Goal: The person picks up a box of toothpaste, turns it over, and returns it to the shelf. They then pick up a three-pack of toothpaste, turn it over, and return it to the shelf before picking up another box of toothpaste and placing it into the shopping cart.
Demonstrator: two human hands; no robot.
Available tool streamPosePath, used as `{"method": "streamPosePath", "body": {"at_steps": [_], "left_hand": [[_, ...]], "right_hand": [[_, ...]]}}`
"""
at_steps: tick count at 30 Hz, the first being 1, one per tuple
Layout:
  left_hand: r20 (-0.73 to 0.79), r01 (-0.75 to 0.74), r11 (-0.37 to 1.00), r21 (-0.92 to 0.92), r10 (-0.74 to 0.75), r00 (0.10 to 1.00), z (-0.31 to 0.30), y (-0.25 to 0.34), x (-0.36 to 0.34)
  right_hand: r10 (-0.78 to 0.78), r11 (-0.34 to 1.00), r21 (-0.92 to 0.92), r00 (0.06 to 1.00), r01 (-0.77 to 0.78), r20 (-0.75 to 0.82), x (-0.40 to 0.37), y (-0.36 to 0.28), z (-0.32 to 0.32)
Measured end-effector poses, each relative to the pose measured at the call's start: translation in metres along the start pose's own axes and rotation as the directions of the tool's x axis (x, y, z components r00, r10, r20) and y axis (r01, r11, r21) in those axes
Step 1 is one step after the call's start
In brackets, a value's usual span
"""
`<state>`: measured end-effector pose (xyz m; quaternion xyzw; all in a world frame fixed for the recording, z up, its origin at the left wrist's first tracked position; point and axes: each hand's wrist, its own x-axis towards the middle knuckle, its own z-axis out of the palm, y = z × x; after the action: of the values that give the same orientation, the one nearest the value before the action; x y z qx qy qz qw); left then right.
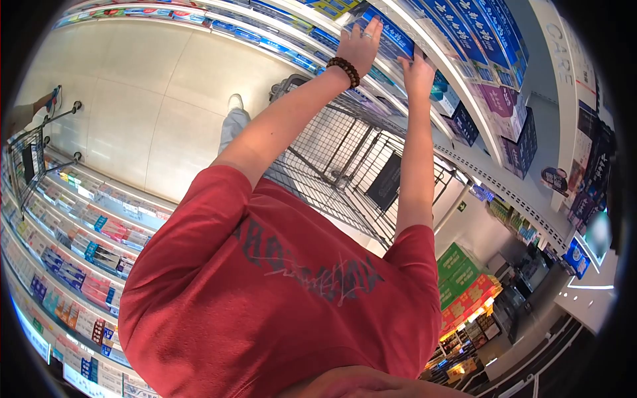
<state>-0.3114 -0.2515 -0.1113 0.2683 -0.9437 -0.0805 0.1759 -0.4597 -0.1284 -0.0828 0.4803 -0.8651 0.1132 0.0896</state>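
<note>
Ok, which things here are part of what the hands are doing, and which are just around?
In hand: left hand, right hand, blue boxes, shelf.
Just around: shopping cart, purple boxes, green cartons, opposite shelves.

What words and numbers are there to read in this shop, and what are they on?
"CARE": pale letters on the white sign beside the shelves.
Red shirt: dark print, too tangled to read.
Blue boxes under the left hand and right hand: white characters, too blurred to read.
Green cartons and shelf tags: too small to read.
</note>
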Motion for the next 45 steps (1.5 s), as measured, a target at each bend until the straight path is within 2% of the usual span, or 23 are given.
{"method": "streamPosePath", "body": {"at_steps": [3,4,6,7,8,10,11,12,14,16,18,20,21,24,26,28,33,36,41,44,45], "left_hand": [[-0.043,0.021,0.996,-0.089,-0.025,0.999,0.002,0.001,-0.002],[-0.074,0.024,0.981,-0.195,-0.039,0.997,0.004,0.0,-0.003],[-0.128,0.014,0.916,-0.402,-0.071,0.989,0.004,-0.007,-0.008],[-0.002,0.116,0.856,-0.503,-0.135,0.991,-0.009,-0.009,-0.014],[0.01,0.161,0.828,-0.537,-0.185,0.983,-0.015,-0.012,-0.022],[-0.086,0.148,0.828,-0.541,-0.23,0.97,0.013,-0.024,-0.039],[0.1,0.293,0.794,-0.532,-0.285,0.953,0.006,-0.027,-0.037],[0.283,0.428,0.758,-0.493,-0.325,0.902,-0.001,-0.029,-0.035],[0.26,0.407,0.767,-0.495,-0.317,0.912,0.032,-0.041,-0.033],[0.387,0.416,0.799,-0.434,-0.251,0.887,0.036,-0.05,-0.021],[0.3,0.293,0.828,-0.479,-0.159,0.94,0.037,-0.051,-0.018],[0.395,0.357,0.793,-0.494,-0.162,0.904,0.042,-0.052,-0.014],[0.438,0.405,0.751,-0.522,-0.171,0.882,0.049,-0.054,-0.013],[0.523,0.49,0.66,-0.57,-0.168,0.835,0.062,-0.061,-0.009],[0.513,0.457,0.679,-0.574,-0.137,0.848,0.079,-0.072,-0.007],[0.577,0.49,0.68,-0.546,-0.118,0.808,0.065,-0.071,0.0],[0.55,0.528,0.596,-0.606,-0.166,0.818,0.062,-0.068,0.014],[0.498,0.439,0.752,-0.492,-0.17,0.85,0.062,-0.069,0.022],[0.379,0.352,0.875,-0.332,-0.218,0.899,0.058,-0.064,0.029],[0.352,0.34,0.894,-0.291,-0.23,0.907,0.055,-0.064,0.034],[0.341,0.314,0.909,-0.274,-0.213,0.916,0.055,-0.065,0.034]], "right_hand": [[0.065,0.996,0.061,0.996,-0.069,0.058,-0.002,0.0,0.001],[0.089,0.993,0.076,0.994,-0.094,0.069,-0.002,-0.001,0.001],[-0.025,0.997,-0.078,0.973,0.007,-0.231,-0.008,-0.017,-0.011],[-0.098,0.985,-0.169,0.925,0.038,-0.366,-0.011,-0.028,-0.019],[-0.015,0.992,-0.119,0.904,-0.04,-0.428,-0.02,-0.033,-0.019],[0.156,0.982,-0.001,0.823,-0.186,-0.547,-0.041,-0.036,-0.004],[0.395,0.915,0.258,0.821,-0.311,-0.413,-0.055,-0.036,0.012],[0.481,0.858,0.372,0.806,-0.353,-0.344,-0.063,-0.041,0.019],[0.621,0.701,0.572,0.759,-0.425,-0.197,-0.075,-0.05,0.023],[0.641,0.679,0.609,0.735,-0.409,-0.221,-0.078,-0.052,0.022],[0.685,0.608,0.67,0.708,-0.426,-0.172,-0.084,-0.052,0.026],[0.745,0.473,0.75,0.665,-0.463,-0.06,-0.088,-0.043,0.042],[0.735,0.417,0.758,0.676,-0.501,0.042,-0.093,-0.036,0.055],[0.622,0.489,0.757,0.782,-0.434,0.046,-0.101,-0.019,0.09],[0.636,0.442,0.717,0.752,-0.54,0.174,-0.097,-0.017,0.084],[0.627,0.408,0.658,0.718,-0.633,0.302,-0.091,-0.01,0.087],[0.638,0.533,0.573,0.741,-0.622,0.21,-0.084,-0.001,0.084],[0.627,0.626,0.462,0.758,-0.629,0.182,-0.079,0.004,0.078],[0.613,0.701,0.342,0.774,-0.626,0.16,-0.07,0.01,0.07],[0.586,0.764,0.247,0.801,-0.596,0.123,-0.068,0.015,0.073],[0.573,0.795,0.216,0.819,-0.567,0.042,-0.068,0.016,0.076]]}}
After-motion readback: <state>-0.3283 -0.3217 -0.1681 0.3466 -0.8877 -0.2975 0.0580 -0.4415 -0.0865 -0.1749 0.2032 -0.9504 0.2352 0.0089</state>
